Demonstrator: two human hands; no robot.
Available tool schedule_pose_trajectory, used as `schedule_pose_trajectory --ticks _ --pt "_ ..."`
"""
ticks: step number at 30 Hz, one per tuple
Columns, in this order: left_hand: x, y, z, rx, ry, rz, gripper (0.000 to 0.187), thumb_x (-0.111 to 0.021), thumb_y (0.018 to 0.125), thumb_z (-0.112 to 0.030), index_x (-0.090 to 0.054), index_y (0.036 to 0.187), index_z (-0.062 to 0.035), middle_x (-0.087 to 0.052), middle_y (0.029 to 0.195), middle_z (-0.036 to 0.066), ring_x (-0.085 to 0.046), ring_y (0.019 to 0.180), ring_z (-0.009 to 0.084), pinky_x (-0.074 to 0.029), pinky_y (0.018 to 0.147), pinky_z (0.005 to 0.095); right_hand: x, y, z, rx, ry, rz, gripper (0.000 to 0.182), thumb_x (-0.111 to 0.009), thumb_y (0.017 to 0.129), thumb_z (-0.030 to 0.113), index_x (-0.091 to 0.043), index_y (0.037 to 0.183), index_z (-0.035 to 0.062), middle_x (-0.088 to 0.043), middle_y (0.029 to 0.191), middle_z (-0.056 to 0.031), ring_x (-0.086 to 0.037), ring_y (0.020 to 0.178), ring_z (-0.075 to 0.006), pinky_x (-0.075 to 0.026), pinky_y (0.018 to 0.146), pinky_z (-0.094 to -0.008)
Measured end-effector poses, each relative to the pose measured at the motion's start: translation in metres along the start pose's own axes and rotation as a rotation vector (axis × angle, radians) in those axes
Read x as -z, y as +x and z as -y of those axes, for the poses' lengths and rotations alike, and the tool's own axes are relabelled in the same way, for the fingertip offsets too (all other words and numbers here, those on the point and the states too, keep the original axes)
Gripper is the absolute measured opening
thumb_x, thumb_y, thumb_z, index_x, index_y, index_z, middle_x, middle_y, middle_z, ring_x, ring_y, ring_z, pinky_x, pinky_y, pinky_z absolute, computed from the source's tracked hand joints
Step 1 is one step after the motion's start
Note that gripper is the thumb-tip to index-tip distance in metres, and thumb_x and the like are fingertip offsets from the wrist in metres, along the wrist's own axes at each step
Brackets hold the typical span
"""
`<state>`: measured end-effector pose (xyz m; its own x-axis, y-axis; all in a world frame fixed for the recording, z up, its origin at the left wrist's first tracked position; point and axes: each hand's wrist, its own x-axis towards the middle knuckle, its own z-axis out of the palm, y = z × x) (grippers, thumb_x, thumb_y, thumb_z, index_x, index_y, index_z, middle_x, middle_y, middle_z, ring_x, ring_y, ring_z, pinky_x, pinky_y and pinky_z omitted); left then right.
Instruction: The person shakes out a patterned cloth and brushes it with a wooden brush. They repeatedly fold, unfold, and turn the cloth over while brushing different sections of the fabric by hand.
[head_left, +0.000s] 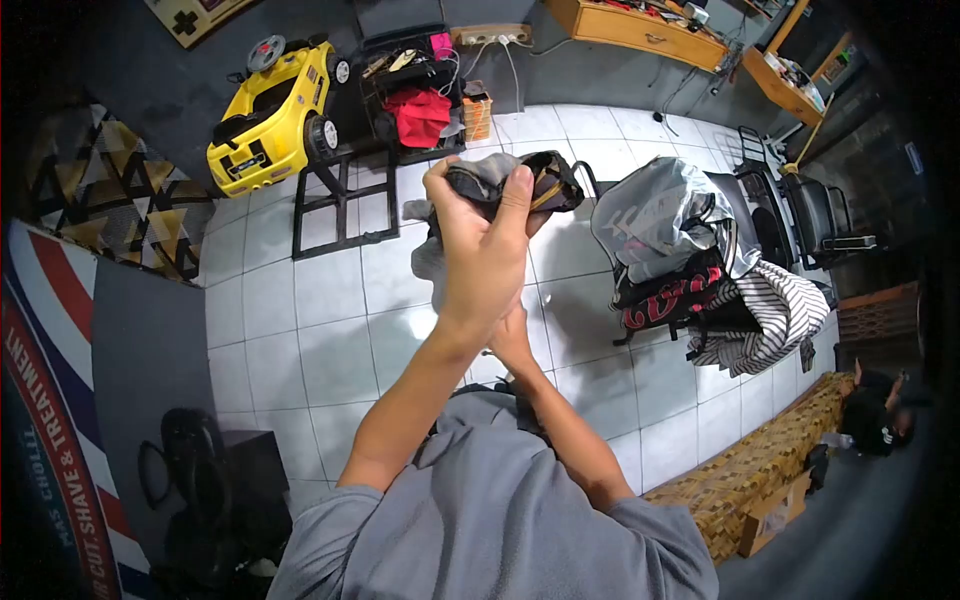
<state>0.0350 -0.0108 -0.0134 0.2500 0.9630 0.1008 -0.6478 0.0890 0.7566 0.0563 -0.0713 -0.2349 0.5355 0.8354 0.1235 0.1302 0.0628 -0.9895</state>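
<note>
In the upper middle of the head view, my left hand (480,235) is closed around a bunched grey and black cloth (485,175). Its thumb presses on the top, near a dark fold with a yellowish edge. A grey part of the cloth hangs down to the left behind the hand. My right hand (512,335) sits lower, behind my left wrist. Its fingers are hidden there, so I cannot make out what they hold.
Clothes, including a striped garment (775,320) and a silvery one (665,215), lie over a chair to the right. A black metal frame (345,210) and yellow toy car (270,125) stand ahead left. A person (880,410) is beside a woven mat (760,455) at far right.
</note>
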Motion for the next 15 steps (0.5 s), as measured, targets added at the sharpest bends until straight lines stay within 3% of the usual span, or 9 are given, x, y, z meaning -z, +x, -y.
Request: schedule_pose_trajectory --ticks 2,4,6,8,11,12,13,15 --pt "0.003 0.005 -0.01 -0.057 -0.063 0.056 0.03 -0.056 0.088 -0.001 -0.036 0.107 -0.0101 -0.054 0.098 0.005 -0.06 0.086 0.0175 -0.055 0.076 0.0352 0.013 -0.005 -0.07 -0.113 -0.276 0.2 0.046 -0.032 0.097 0.033 -0.057 0.086 -0.004 -0.059 0.078 -0.0257 -0.06 0.075 -0.0384 -0.044 0.069 -0.0456" --pt "0.01 0.011 -0.027 -0.111 -0.021 0.057 0.028 -0.056 0.088 0.001 -0.039 0.106 -0.0101 -0.056 0.097 0.004 -0.061 0.086 0.0174 -0.054 0.077 0.0356 0.051 -0.024 -0.128 -0.382 -0.681 0.604 0.051 -0.032 0.096 0.039 -0.059 0.094 -0.0045 -0.061 0.086 -0.0287 -0.058 0.086 -0.043 -0.044 0.075 -0.0473" --pt "0.02 0.014 -0.042 -0.111 -0.002 0.067 0.028 -0.056 0.087 0.002 -0.04 0.107 -0.0098 -0.057 0.098 0.005 -0.061 0.086 0.016 -0.054 0.076 0.0331 0.089 -0.067 -0.225 -0.496 -0.843 0.635 0.055 -0.033 0.093 0.043 -0.061 0.092 -0.0043 -0.061 0.089 -0.0285 -0.058 0.089 -0.0434 -0.045 0.077 -0.0476" --pt "0.029 0.017 -0.052 -0.079 0.034 0.063 0.029 -0.054 0.084 0.004 -0.043 0.108 -0.008 -0.057 0.094 0.004 -0.06 0.083 0.0133 -0.052 0.073 0.0292 0.112 -0.09 -0.213 -0.431 -0.773 0.393 0.06 -0.034 0.092 0.047 -0.062 0.084 -0.0054 -0.062 0.081 -0.0277 -0.062 0.079 -0.0414 -0.048 0.069 -0.0465" --pt "0.051 0.025 -0.056 0.02 0.193 0.116 0.031 -0.05 0.081 0.005 -0.045 0.109 -0.0053 -0.057 0.091 0.003 -0.058 0.079 0.0114 -0.05 0.071 0.0268 0.126 -0.065 -0.206 -0.766 -0.57 0.237 0.058 -0.036 0.092 0.048 -0.06 0.069 0.0002 -0.059 0.059 -0.0183 -0.059 0.051 -0.0302 -0.045 0.049 -0.0424" --pt "0.05 0.024 -0.058 0.091 0.24 0.09 0.034 -0.046 0.077 0.005 -0.046 0.111 -0.0026 -0.056 0.088 0.003 -0.056 0.076 0.0098 -0.049 0.07 0.0251 0.126 -0.049 -0.183 -0.819 -0.309 0.19 0.056 -0.037 0.092 0.05 -0.055 0.064 0.005 -0.052 0.052 -0.0109 -0.05 0.043 -0.0222 -0.039 0.042 -0.0377" --pt "0.051 0.024 -0.057 0.115 0.281 0.131 0.035 -0.046 0.077 0.005 -0.046 0.112 -0.0022 -0.055 0.088 0.002 -0.056 0.076 0.0096 -0.048 0.07 0.0248 0.122 -0.026 -0.147 -0.855 -0.045 0.138 0.055 -0.038 0.092 0.052 -0.049 0.059 0.0098 -0.044 0.045 -0.0035 -0.041 0.035 -0.0141 -0.032 0.035 -0.033" --pt "0.055 0.024 -0.054 0.165 0.365 0.214 0.037 -0.046 0.077 0.005 -0.045 0.113 -0.0015 -0.055 0.088 0.002 -0.055 0.076 0.0092 -0.047 0.07 0.0241 0.111 0.005 -0.059 -0.687 0.278 0.217 0.05 -0.038 0.092 0.055 -0.04 0.062 0.0154 -0.033 0.047 0.0043 -0.028 0.035 -0.0071 -0.023 0.033 -0.0258"
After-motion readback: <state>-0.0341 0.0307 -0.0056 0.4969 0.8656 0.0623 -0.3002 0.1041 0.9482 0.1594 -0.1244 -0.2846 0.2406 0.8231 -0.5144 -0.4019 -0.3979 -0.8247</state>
